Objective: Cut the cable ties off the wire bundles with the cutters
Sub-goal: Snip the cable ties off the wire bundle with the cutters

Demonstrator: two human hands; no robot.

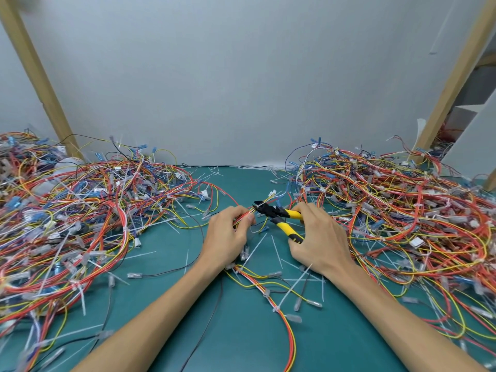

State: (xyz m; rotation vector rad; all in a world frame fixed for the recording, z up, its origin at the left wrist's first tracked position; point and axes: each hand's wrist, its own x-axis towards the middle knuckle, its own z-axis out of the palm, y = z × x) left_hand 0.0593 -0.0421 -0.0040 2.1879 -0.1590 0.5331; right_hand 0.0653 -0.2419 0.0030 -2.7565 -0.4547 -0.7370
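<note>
Head view: left hand (228, 234) pinches wire bundle (243, 217); right hand (319, 237) clasps cutters (279, 217), blades parted.

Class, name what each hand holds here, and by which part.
The right hand grips the cutters by their yellow handles; the left hand pinches a wire bundle near the cutter tips.

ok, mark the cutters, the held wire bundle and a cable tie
cutters (271, 209): head view, black pivot.
wire bundle (241, 271): head view, trailing orange wires.
cable tie (293, 287): head view, mid-strap.
</note>
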